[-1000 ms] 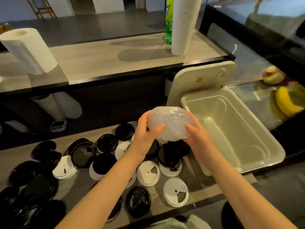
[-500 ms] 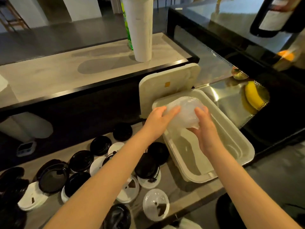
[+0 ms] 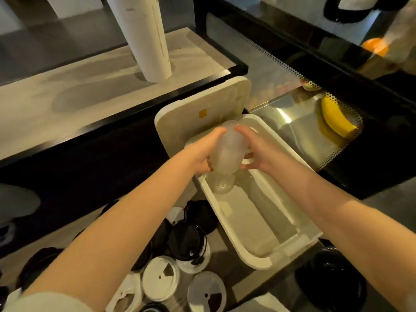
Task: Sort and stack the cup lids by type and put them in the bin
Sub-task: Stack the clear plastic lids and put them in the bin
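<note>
Grey wood-grain counter (image 3: 221, 242) fills the lower middle of the frame and bears a cream-white plastic bin (image 3: 254, 221) running from centre to lower right. The bin's flat cover (image 3: 202, 104) leans upright at its far end. A tilted stack of clear domed cup lids (image 3: 227, 152) hangs over the bin's far half, with its lower end dipping inside. The left hand (image 3: 202, 154) curls around the stack's left side and the right hand (image 3: 258, 152) wraps its right side. Loose black lids (image 3: 186, 239) and white flat lids (image 3: 161, 280) lie at lower centre, beside the bin. A banana (image 3: 335, 120) lies at right.
</note>
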